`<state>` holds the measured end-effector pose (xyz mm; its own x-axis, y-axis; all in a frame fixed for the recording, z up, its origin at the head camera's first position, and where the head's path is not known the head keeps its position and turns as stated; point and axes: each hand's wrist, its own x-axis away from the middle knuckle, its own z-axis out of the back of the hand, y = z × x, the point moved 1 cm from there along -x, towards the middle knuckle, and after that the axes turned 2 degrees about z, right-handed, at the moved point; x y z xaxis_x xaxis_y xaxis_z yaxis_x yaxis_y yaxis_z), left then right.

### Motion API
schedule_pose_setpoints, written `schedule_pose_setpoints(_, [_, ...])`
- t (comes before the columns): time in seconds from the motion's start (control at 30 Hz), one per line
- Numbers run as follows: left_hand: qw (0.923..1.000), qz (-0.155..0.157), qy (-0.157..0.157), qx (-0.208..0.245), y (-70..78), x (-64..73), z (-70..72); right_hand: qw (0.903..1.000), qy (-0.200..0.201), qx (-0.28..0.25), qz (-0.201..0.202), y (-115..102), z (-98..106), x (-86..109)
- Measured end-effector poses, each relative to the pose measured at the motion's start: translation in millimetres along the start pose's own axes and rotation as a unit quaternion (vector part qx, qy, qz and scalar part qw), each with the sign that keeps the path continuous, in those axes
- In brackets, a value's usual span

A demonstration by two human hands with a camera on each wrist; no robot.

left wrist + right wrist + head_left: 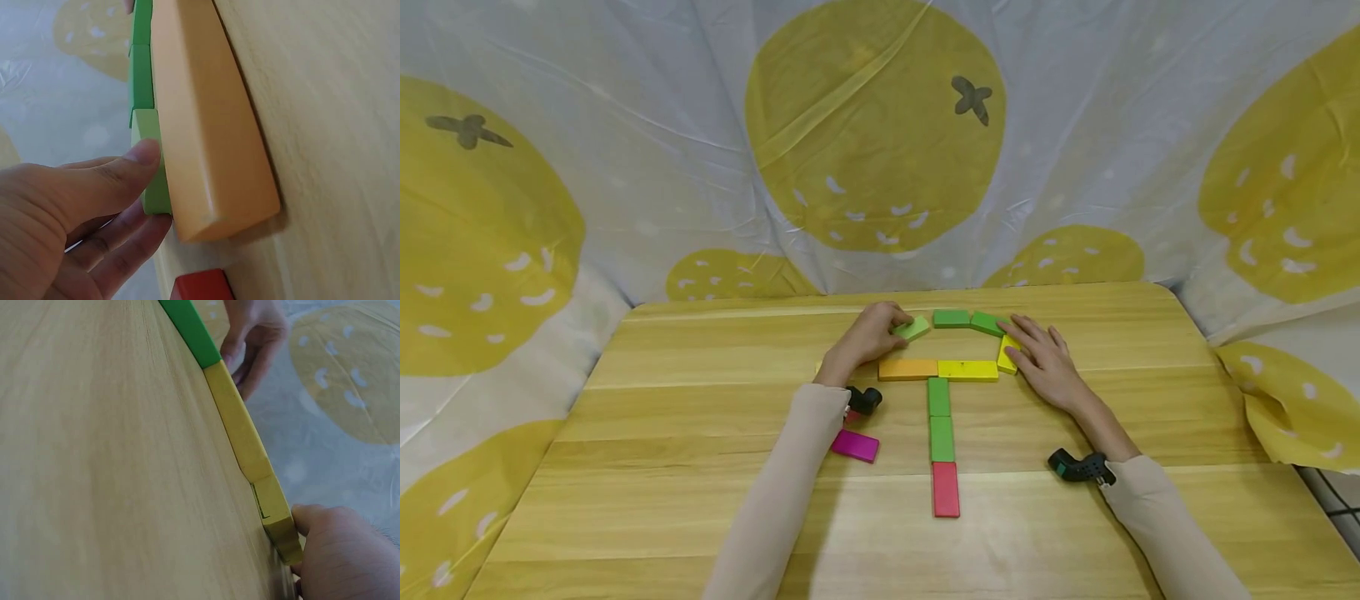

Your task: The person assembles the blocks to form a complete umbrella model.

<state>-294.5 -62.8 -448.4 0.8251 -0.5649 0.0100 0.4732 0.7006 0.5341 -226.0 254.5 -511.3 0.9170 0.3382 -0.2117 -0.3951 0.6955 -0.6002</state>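
Note:
My left hand (872, 331) pinches a light green block (913, 329) between thumb and fingers at the far left of the layout. In the left wrist view the thumb lies on the light green block (149, 175), behind the large orange block. My right hand (1047, 364) rests with extended fingers at the arc's right end, fingertips at a dark green block (989, 322) and thumb at a slanted yellow block (1007, 354). Another dark green block (952, 318) lies between the light green and right-hand green blocks. In the right wrist view the thumb touches the yellow block (287, 540).
Below the arc, an orange block (908, 370) and a yellow block (967, 371) form a row. Two green blocks (941, 417) and a red block (946, 490) run down from it. A magenta block (855, 446) lies beside the left forearm, which partly hides a red piece.

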Motion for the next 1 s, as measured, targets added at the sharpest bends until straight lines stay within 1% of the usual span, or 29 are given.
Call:
schedule_pose_setpoints(0.1, [1.0,-0.003,0.004,-0.002,2.4,-1.9,-1.0,1.0,0.0,0.0,-0.001,0,0,-0.2])
schedule_pose_setpoints(0.23, [1.0,0.009,0.003,0.001,4.3,-2.8,-1.1,1.0,0.0,-0.001,0.0,0,0,-0.5])
schedule_pose_setpoints(0.33, [0.9999,0.014,-0.002,-0.005,5.3,-4.1,-1.0,1.0,-0.001,-0.001,-0.002,1,0,-0.9])
schedule_pose_setpoints(0.57, [0.9994,0.022,-0.014,-0.022,5.5,-9.0,-0.6,1.0,-0.001,0.001,-0.003,1,0,-0.1])
schedule_pose_setpoints(0.7, [0.9992,0.03,-0.018,-0.022,5.2,-9.8,-0.2,1.0,-0.002,0.001,-0.003,1,0,-0.3])
schedule_pose_setpoints(1.0, [0.9991,0.034,-0.018,-0.017,3.7,-12.2,-0.6,1.0,0.002,0.001,-0.001,2,0,-0.4])
